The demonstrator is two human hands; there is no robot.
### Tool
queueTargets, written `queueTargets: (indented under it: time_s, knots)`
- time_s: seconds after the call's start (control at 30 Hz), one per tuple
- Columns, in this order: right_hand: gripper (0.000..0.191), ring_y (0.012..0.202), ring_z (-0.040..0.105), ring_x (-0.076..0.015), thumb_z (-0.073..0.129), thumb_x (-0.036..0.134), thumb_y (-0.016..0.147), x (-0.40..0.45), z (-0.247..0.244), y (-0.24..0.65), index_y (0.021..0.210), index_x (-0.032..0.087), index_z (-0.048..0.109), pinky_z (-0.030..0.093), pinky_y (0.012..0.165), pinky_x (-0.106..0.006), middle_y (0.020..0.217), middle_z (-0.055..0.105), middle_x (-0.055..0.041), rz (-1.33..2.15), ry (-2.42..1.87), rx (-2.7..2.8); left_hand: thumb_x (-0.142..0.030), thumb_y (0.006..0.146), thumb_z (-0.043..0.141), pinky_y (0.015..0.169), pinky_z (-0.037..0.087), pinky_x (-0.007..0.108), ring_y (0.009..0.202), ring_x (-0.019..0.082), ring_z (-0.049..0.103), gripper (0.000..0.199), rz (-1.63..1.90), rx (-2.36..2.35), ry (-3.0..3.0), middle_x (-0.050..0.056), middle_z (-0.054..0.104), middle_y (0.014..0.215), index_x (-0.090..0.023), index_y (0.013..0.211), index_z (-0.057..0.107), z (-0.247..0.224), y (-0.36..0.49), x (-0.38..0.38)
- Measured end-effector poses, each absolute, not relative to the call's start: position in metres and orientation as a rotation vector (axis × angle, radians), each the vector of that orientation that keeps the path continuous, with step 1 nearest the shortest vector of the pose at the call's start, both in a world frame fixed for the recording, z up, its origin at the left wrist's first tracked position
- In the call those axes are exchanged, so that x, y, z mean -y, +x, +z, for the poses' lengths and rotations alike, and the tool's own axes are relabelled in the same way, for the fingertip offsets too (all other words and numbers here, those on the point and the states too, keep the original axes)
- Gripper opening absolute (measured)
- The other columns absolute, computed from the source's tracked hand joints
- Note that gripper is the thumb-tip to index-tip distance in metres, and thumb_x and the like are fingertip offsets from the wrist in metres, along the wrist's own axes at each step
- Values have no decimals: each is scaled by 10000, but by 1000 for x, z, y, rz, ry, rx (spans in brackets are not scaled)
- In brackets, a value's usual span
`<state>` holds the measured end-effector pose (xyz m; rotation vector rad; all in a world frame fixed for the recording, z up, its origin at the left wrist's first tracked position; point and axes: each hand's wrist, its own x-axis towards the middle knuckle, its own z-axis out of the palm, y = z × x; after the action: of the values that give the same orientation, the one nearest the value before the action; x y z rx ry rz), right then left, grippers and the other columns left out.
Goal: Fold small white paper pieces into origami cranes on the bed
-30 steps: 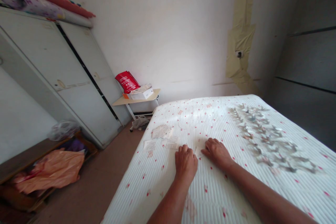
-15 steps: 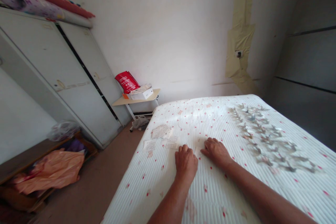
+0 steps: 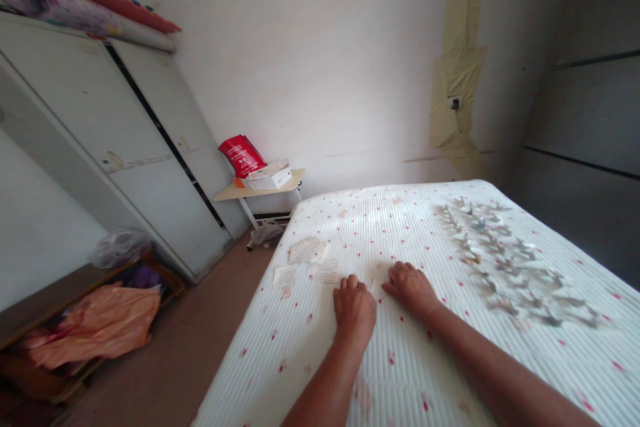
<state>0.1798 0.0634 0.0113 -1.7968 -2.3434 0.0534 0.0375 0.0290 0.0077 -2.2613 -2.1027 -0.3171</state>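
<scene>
resting flat on the white bed (image 3: 320,233), the left hand (image 3: 354,312) and right hand (image 3: 411,292) lie a little apart with a paper slip (image 3: 379,283) between them, and open bed runs to the left edge.

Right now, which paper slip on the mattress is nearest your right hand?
The white slip between the hands, just beside the right hand; the other slips lie farther left, past the left hand.

Glare whitens the back wall (image 3: 310,113); edges bow; paper slips (image 3: 306,251) look soft.
</scene>
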Motion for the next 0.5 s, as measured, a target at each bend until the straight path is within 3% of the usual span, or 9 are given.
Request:
queueTargets:
  time_s: [0.33, 0.5]
  knots:
    - [149, 844, 517, -194, 510, 296, 790, -63, 9, 180, 755, 166, 573, 353, 690, -275, 873, 578, -71, 66, -1805, 2296, -154, 822, 418, 749, 349, 311, 906, 185, 452, 203, -516, 1954, -2377, 35, 523, 931, -234, 931, 569, 7, 35, -24]
    - [114, 781, 513, -169, 530, 269, 754, -65, 7, 183, 728, 164, 564, 344, 659, -254, 829, 557, -59, 117, -1780, 2230, -114, 814, 424, 735, 336, 288, 887, 170, 455, 231, -540, 1790, -2522, 32, 537, 864, -243, 820, 615, 3, 32, -26]
